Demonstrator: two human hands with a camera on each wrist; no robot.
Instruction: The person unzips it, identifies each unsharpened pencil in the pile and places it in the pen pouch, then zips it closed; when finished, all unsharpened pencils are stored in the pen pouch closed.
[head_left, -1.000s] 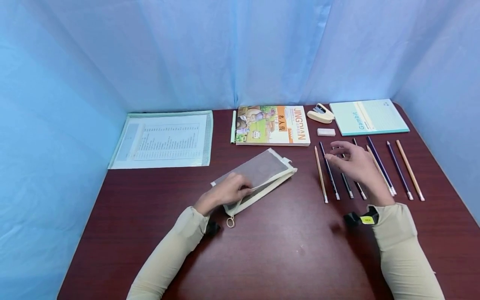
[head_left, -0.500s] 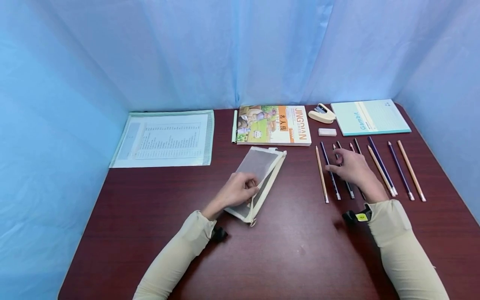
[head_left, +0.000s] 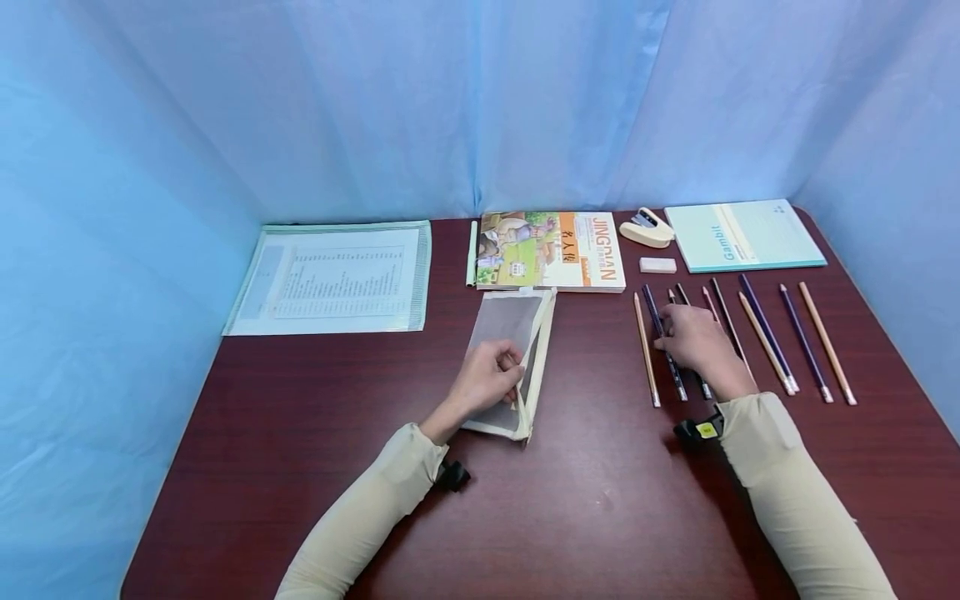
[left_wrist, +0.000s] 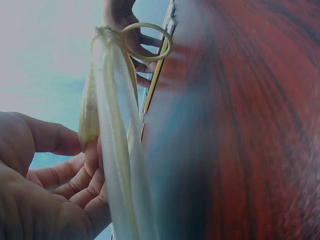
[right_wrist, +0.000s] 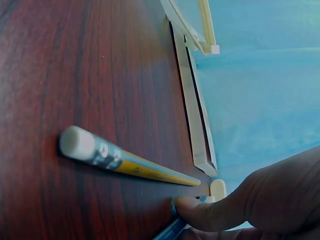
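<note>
My left hand (head_left: 486, 377) pinches the cream edge of a see-through mesh pencil case (head_left: 504, 321), whose long zip side gapes. In the left wrist view, thumb and fingers meet on that yellowish edge (left_wrist: 89, 120), and a ring zip pull (left_wrist: 150, 59) stands out from its end. On the right, my right hand (head_left: 697, 343) bends down over a row of pencils. Its thumb and fingers close around a dark blue pencil (head_left: 676, 373), low at the table in the right wrist view. Beside it lies a natural-wood pencil (head_left: 647, 350) with a white eraser end (right_wrist: 77, 143).
Several more pencils (head_left: 804, 342) lie further right. Behind are a picture-cover book (head_left: 525, 250), a pale green stick (head_left: 472, 254), a white eraser (head_left: 657, 265), a stapler (head_left: 647, 230) and a notebook (head_left: 780, 237). A document pouch (head_left: 337, 283) lies back left. Blue curtains (head_left: 375, 108) enclose the table.
The left hand has turned the pencil case from slanting to nearly upright in the head view and shifted slightly right. The right hand has come down onto the dark blue pencil.
</note>
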